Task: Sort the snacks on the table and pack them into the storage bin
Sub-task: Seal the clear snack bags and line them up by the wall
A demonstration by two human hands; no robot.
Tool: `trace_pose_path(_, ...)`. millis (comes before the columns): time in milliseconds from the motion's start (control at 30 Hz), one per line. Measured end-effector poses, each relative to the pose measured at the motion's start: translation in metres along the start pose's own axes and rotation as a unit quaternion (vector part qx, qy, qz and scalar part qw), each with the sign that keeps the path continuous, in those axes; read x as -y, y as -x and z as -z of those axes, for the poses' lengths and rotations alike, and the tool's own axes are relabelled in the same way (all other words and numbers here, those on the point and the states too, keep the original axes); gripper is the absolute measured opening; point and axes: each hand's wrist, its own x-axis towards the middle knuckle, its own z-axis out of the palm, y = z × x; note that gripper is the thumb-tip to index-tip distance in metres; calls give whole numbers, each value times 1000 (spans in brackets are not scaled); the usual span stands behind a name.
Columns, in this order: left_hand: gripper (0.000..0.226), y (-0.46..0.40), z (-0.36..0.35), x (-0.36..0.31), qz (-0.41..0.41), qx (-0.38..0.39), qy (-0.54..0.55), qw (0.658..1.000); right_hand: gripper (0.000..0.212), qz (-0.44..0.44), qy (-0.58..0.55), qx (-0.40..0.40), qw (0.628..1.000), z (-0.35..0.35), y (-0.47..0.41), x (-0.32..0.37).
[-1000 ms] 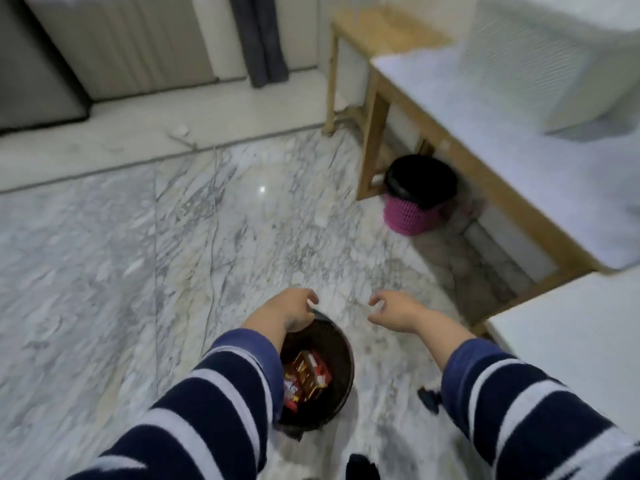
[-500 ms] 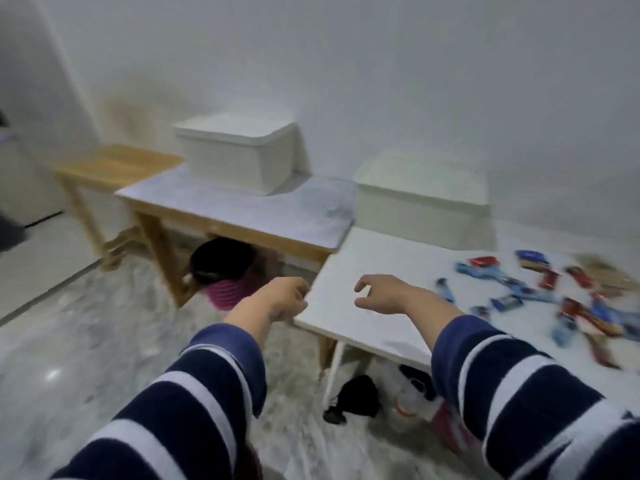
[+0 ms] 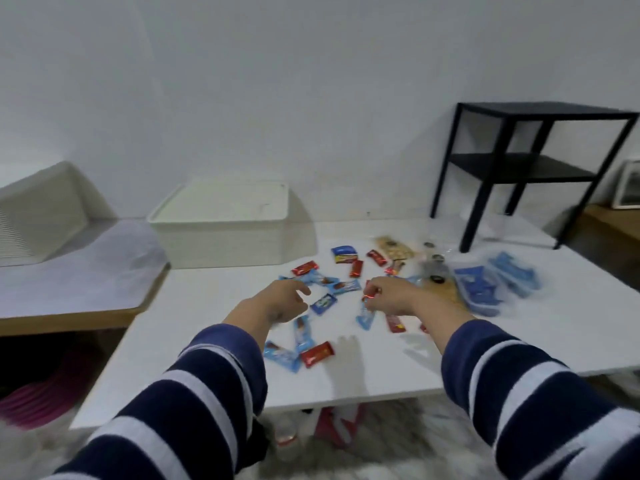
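Several small snack packets lie scattered on the white table (image 3: 207, 341): a red one (image 3: 317, 353) and a blue one (image 3: 282, 355) near the front, more red (image 3: 304, 268) and blue (image 3: 323, 303) ones further back, and a tan packet (image 3: 394, 252). My left hand (image 3: 284, 301) hovers over the blue packets with loosely curled fingers and nothing in it. My right hand (image 3: 394, 296) has its fingertips at a red wrapper end (image 3: 368, 296) above a blue packet (image 3: 365, 317); blur hides whether it grips. The black bin is out of view.
A lidded white box (image 3: 221, 233) stands at the table's back left. Larger blue bags (image 3: 478, 285) lie at the right, beside a black shelf unit (image 3: 519, 168). A lower grey-topped table (image 3: 69, 271) with a white basket (image 3: 34, 220) adjoins on the left. A pink basket (image 3: 31, 403) sits underneath.
The view swung from the black bin on the floor up and right to the white table. Both hands moved from over the bin to above the scattered snacks.
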Motion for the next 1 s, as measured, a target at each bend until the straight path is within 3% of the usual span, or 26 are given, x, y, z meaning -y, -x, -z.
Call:
trace_pose_path(267, 37, -97, -51, -101, -30, 25, 23, 999, 35, -50, -53, -13, 997, 46, -41, -119)
trace_pose_path(600, 38, -222, -117, -155, -35, 73, 91, 993, 31, -80, -127, -63, 987, 59, -124, -208)
trace_pose_path(700, 52, -249, -143, -166, -25, 108, 138, 984, 29, -98, -142, -83, 981, 61, -147, -231)
trace_pose_path(833, 61, -281, -166, -180, -21, 96, 163, 982, 31, -110, -106, -101, 983, 67, -176, -256)
trace_pose_path(1000, 96, -297, -191, -193, 0, 96, 164, 982, 36, -107, -71, -83, 988, 66, -219, -282)
